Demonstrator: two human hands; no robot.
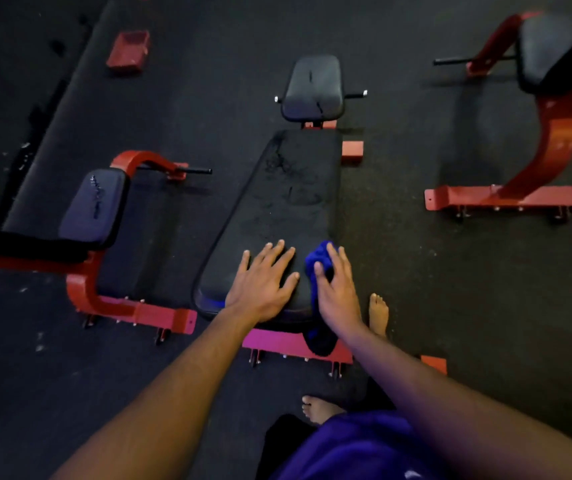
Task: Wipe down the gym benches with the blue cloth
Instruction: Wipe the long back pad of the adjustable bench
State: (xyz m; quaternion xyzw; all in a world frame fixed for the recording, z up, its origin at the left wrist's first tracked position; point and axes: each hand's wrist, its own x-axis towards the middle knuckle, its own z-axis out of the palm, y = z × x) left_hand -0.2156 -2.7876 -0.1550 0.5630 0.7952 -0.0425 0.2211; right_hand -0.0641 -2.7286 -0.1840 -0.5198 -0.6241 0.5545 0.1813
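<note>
Overhead, head view, gym floor. Item one: centre bench (288, 202), a long black padded backrest, matte vinyl with rounded corners and faint smears on its surface, widening toward the near end; a separate small rounded seat pad (314, 88) lies past its far end, with a thin metal bar sticking out either side. Red painted steel frame beneath, with a flat cross foot (277, 344) below the near edge, small wheels under it.

Item two: left hand (264, 285), fingers straight and spread, palm flat on the near end of the backrest, holding nothing.

Item three: blue cloth (319, 261), bunched and soft-looking, at the near right corner of the backrest, a dark tail of it hanging over the near edge. Right hand (338, 299) lies on the cloth, fingers fairly straight, thumb against the bunched fabric; pressing rather than clenching, as far as can be seen.

Item four: left bench (94, 202), dark cracked pad, curved red frame, flat red foot with wheels. Item five: right bench (551, 53), black pad on a curved red upright and flat red foot.

Item six: floor (416, 254), dark speckled rubber matting. Two bare feet on it, one (378, 313) just beside the near right corner of the centre bench, one (319, 408) nearer the camera. Purple fabric (357, 448) at the bottom edge.
</note>
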